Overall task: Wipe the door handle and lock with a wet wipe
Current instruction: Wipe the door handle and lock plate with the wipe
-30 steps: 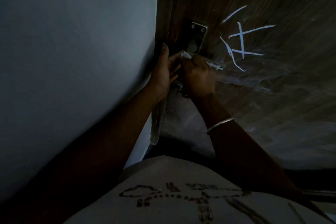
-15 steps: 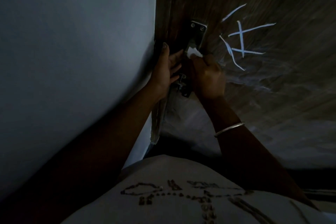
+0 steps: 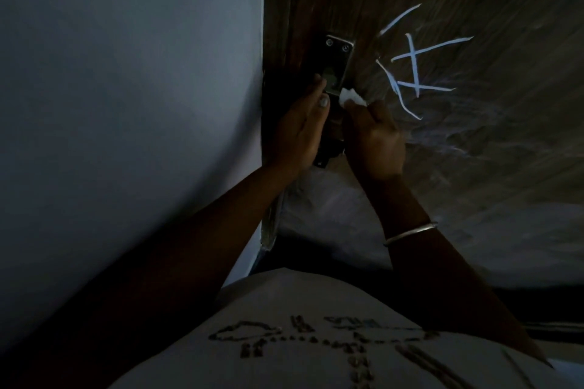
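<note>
Dim scene. A pale wall (image 3: 120,98) is seen at left, a dark wooden door (image 3: 474,167) at right, scrawled with white chalk marks (image 3: 414,65). A metal lock plate (image 3: 336,63) with two screws is fixed near the door's edge; the handle itself is mostly hidden between the hands. The left hand (image 3: 300,133) is laid flat along the plate's left side, fingers extended, nothing gripped. The right hand (image 3: 376,136) is curled closed, a white wet wipe (image 3: 447,98) pinched at the fingertips and pressed against the plate's lower right edge. A thin bangle (image 3: 410,233) is worn on the right wrist.
</note>
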